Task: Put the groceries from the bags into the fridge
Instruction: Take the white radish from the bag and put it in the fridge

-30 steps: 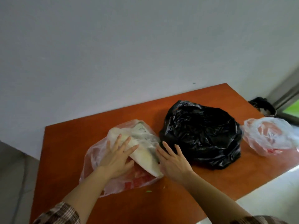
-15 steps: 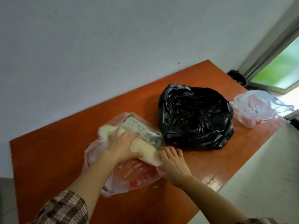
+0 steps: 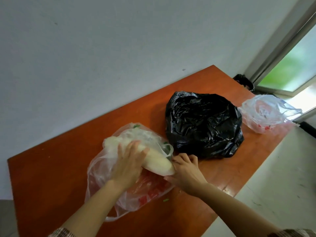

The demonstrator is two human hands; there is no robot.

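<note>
1. Desk of glossy orange-brown wood (image 3: 51, 177) stands against a pale wall and carries three bags. No fridge is in view, so the task looks to be at an early stage.
2. Crumpled black plastic bag (image 3: 203, 124) sits mid-desk, and its contents are hidden.
3. Clear thin plastic bag with red print (image 3: 100, 168) lies nearest the person, just beside the black one, with its mouth turned towards it.
4. Smaller clear plastic bag (image 3: 266, 113) rests well apart at the desk's far right end, with something red showing through it.
5. Long white radish (image 3: 159, 162) lies slanted in the red-printed bag, its blunt end poking out at the mouth.
6. Left hand (image 3: 128, 165) grips the radish's middle, fingers curled over it. I cannot tell whether film lies between palm and radish. The step appears to be drawing the radish out. It is best slid along its own length towards the mouth rather than lifted, so the thin film neither snags nor tears.
7. Right hand (image 3: 185, 170) is curled at the mouth, pinching the film beside the radish's end. It should pin the rim down and hold it open, keeping the handle loop clear of the tip.
8. Small green scrap (image 3: 165, 200) lies on the desk by that bag's near edge.
</note>
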